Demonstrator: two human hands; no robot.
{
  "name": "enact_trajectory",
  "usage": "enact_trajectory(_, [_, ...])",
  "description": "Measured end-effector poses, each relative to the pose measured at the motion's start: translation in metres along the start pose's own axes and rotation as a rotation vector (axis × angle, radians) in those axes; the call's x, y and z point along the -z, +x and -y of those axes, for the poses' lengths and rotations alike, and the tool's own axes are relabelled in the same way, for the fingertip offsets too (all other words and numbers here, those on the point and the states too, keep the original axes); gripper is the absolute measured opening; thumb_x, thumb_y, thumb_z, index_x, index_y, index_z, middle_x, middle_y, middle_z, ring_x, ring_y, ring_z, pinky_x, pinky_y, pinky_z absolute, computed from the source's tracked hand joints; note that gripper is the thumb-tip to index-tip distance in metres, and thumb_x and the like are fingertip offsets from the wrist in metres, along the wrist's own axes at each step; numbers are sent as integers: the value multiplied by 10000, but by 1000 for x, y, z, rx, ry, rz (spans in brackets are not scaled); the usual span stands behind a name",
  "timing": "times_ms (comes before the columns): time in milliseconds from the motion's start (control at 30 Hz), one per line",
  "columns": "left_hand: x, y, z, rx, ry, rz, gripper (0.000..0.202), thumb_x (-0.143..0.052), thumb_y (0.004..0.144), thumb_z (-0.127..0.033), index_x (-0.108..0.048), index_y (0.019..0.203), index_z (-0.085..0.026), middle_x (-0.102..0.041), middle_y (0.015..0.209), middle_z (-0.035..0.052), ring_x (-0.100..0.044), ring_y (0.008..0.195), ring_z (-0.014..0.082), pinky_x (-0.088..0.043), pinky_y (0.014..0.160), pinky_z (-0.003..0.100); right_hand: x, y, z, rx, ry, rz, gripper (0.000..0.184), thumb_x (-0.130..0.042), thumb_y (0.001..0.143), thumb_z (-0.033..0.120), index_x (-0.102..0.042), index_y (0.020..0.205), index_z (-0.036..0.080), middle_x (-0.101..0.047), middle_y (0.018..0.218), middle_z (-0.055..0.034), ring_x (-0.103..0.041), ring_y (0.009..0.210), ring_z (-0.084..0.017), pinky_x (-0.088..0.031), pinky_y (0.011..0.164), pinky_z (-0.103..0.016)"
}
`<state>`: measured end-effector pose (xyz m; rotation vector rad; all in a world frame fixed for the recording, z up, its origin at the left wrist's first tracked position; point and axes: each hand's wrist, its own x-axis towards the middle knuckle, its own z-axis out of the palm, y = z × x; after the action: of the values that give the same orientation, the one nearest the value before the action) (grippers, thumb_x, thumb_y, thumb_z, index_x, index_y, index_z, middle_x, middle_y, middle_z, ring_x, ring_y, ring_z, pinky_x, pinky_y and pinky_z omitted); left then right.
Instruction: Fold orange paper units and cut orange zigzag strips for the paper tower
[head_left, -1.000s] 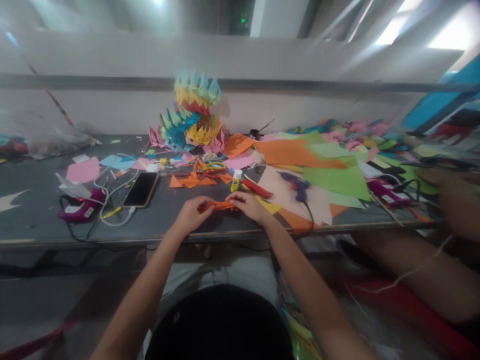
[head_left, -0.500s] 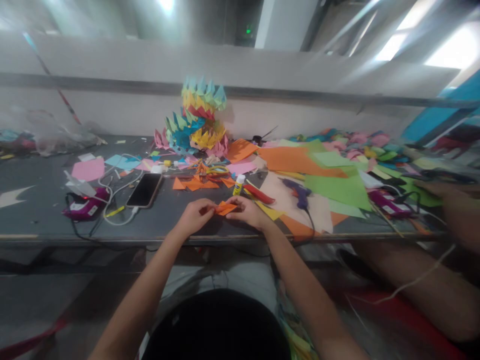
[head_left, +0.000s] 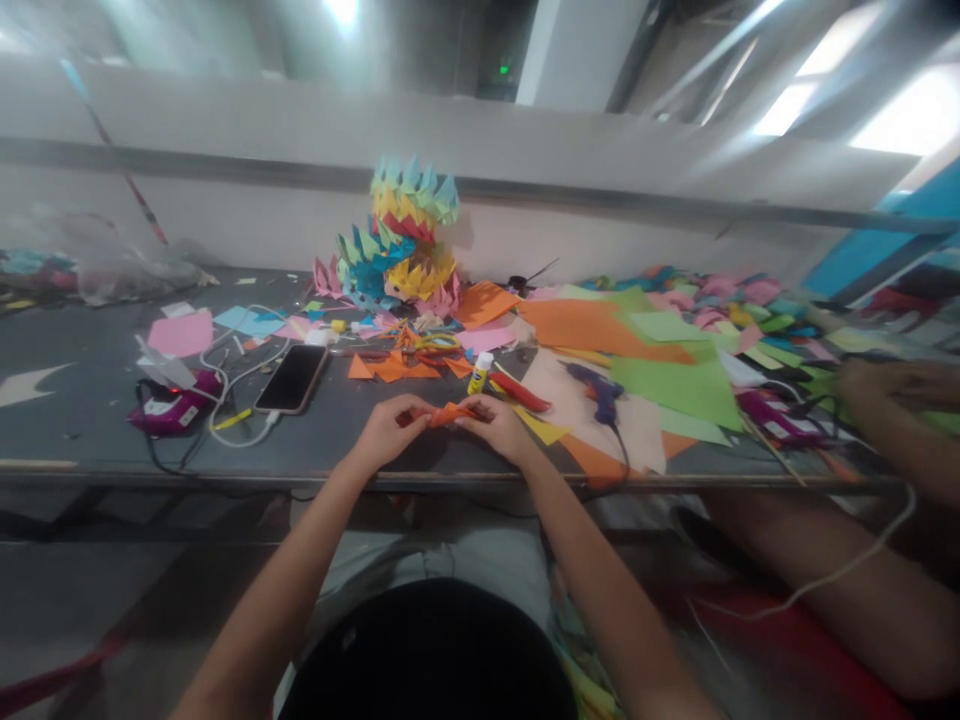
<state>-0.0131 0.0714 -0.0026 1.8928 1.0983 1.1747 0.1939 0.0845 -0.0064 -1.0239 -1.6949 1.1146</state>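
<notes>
The orange paper (head_left: 448, 413) is on the near side of the glue stick (head_left: 480, 373), slightly to its left, over the counter (head_left: 315, 455). The left hand (head_left: 396, 430) pinches its left end and the right hand (head_left: 495, 425) its right; each grip is closed on the paper with thumb and fingers, probably to control both ends of so small a piece. Its folds are too blurred to read.

The glue stick stands just beyond the right hand, likely for easy reach. Just right of it lies a red tool (head_left: 521, 392); farther right, a glue gun (head_left: 596, 385) rests on a sheet, perhaps to shield the counter. Left of the glue stick are orange scraps (head_left: 397, 367), then a phone (head_left: 292, 380), cable attached, presumably charging. Behind it, leftward, stands a paper model (head_left: 412, 235), seemingly clear of handwork.
</notes>
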Motion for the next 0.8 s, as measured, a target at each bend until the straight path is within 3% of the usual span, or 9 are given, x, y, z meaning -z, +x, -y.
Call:
enact_trajectory(133, [0, 0, 0, 37, -4, -104, 206, -574, 769, -329, -664, 836, -156, -655, 774, 35, -559, 665, 123, -435, 595, 217, 0, 0, -2, 34, -36, -155, 304, -665, 687, 336, -580, 936, 185, -649, 915, -42, -617, 867, -173, -476, 819, -333])
enact_trajectory(267, [0, 0, -1, 52, -26, -112, 226, -576, 766, -354, -662, 827, -154, -634, 731, 22, -538, 636, 114, -427, 576, 207, -4, -3, -3, 90, -124, -334, 388, -651, 690, 290, -552, 1052, 192, -639, 918, -56, -611, 876, -180, -488, 797, -331])
enact_trajectory(433, [-1, 1, 2, 104, -77, -88, 275, -594, 752, -354, -647, 941, -162, -598, 693, -1, -523, 606, 103, -422, 550, 198, -14, -9, 3, 198, -309, -423, 243, -585, 727, 206, -601, 969, 194, -626, 835, -44, -592, 736, -162, -502, 711, -309])
enact_trajectory(567, [0, 0, 1, 123, -107, -88, 308, -608, 741, -355, -634, 981, -165, -551, 657, -23, -488, 582, 90, -405, 538, 189, -20, -14, 14, 335, -570, -473, 126, -555, 730, 144, -614, 816, 213, -594, 860, -58, -570, 851, -201, -473, 793, -354])
enact_trajectory(667, [0, 0, -1, 122, -120, -85, 287, -614, 734, -342, -639, 954, -160, -526, 635, -31, -472, 575, 85, -401, 545, 188, -20, -13, 17, 390, -732, -447, 112, -554, 718, 126, -592, 758, 223, -588, 949, -75, -539, 983, -230, -431, 886, -400])
enact_trajectory(800, [0, 0, 1, 121, -115, -102, 275, -614, 733, -335, -644, 944, -161, -518, 633, -32, -467, 577, 85, -398, 550, 190, -14, -8, 14, 368, -850, -234, 136, -561, 687, 92, -580, 778, 192, -601, 1103, -105, -513, 1086, -238, -399, 947, -394])
